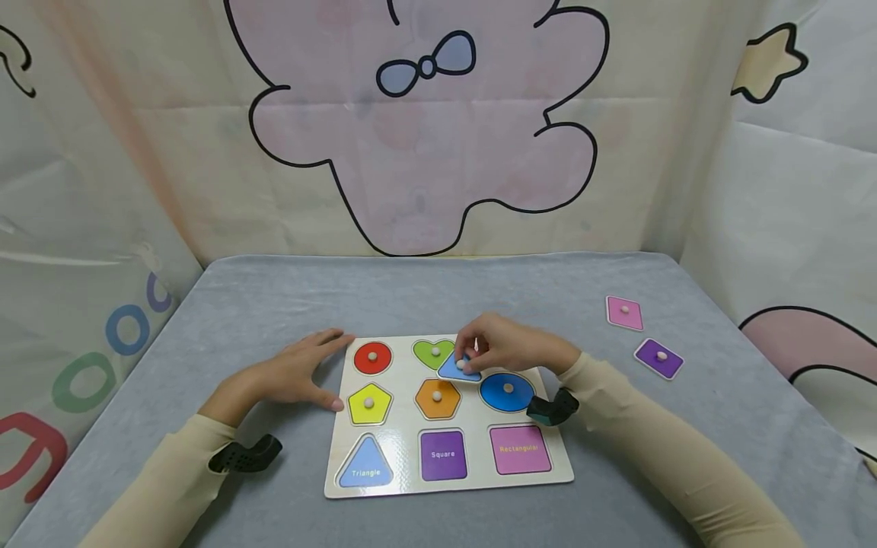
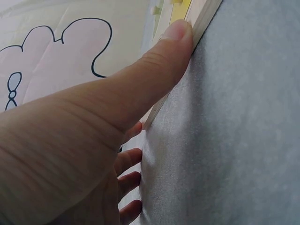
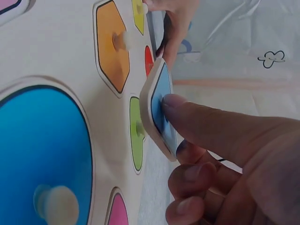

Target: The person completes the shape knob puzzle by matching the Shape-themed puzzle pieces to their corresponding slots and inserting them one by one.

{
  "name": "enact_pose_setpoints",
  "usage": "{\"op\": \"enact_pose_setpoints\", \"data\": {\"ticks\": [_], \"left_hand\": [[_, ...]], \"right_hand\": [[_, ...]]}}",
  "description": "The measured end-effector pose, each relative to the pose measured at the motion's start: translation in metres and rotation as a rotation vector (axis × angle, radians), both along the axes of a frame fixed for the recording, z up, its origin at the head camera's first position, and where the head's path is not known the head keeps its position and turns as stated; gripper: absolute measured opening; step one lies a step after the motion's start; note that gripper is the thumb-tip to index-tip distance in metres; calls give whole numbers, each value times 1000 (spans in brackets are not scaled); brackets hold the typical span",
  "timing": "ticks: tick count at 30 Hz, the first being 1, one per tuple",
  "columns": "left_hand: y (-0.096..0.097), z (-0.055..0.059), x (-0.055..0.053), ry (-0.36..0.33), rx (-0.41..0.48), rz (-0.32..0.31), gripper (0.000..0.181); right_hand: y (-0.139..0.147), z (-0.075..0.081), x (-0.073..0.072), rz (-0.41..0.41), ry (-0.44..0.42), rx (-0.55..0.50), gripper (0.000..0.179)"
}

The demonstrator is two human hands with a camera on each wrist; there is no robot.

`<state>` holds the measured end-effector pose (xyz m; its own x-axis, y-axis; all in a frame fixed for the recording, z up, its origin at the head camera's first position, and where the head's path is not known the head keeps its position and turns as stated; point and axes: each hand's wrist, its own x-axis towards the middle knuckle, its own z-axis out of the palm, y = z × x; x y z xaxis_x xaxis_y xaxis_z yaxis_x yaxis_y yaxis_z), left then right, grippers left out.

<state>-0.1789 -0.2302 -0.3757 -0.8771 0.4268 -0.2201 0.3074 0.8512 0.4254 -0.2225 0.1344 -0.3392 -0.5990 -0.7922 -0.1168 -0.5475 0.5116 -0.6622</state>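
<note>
My right hand [image 1: 503,344] pinches the blue triangle piece [image 1: 451,371] by its small knob. In the right wrist view the triangle piece [image 3: 162,86] is tilted and raised above the board's surface. The white puzzle board [image 1: 406,457] lies flat, with its lower-left triangle recess [image 1: 366,459] uncovered. My left hand [image 1: 294,371] rests at the board's left edge, its fingers spread; in the left wrist view the thumb [image 2: 159,56] presses on the rim beside the yellow pentagon. Close to the held piece sit the green heart [image 1: 426,350], orange hexagon [image 1: 447,407] and blue oval [image 1: 496,392].
A pink rectangle piece [image 1: 619,318] and a purple square piece [image 1: 654,365] lie on the grey cloth [image 1: 603,487] at the right. The board's square recess [image 1: 443,468] and rectangle recess [image 1: 519,463] show printed words. Printed curtains stand behind and at both sides.
</note>
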Motion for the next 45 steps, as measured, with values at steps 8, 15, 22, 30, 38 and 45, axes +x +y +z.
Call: {"op": "enact_pose_setpoints", "data": {"ticks": [8, 15, 22, 30, 38, 45], "left_hand": [[0, -1, -1, 0, -2, -4, 111], [1, 1, 1, -3, -1, 2, 110], [1, 1, 1, 2, 4, -4, 110], [0, 2, 2, 2, 8, -4, 110], [1, 2, 2, 2, -1, 2, 110], [1, 2, 1, -2, -4, 8, 111]], "right_hand": [[-10, 0, 4, 37, -8, 9, 7], [-18, 1, 7, 51, -7, 21, 5], [-24, -2, 10, 81, -29, -4, 4], [-33, -4, 14, 97, -39, 6, 5], [-45, -5, 20, 101, -39, 35, 5], [-53, -4, 26, 94, -58, 33, 8]]}}
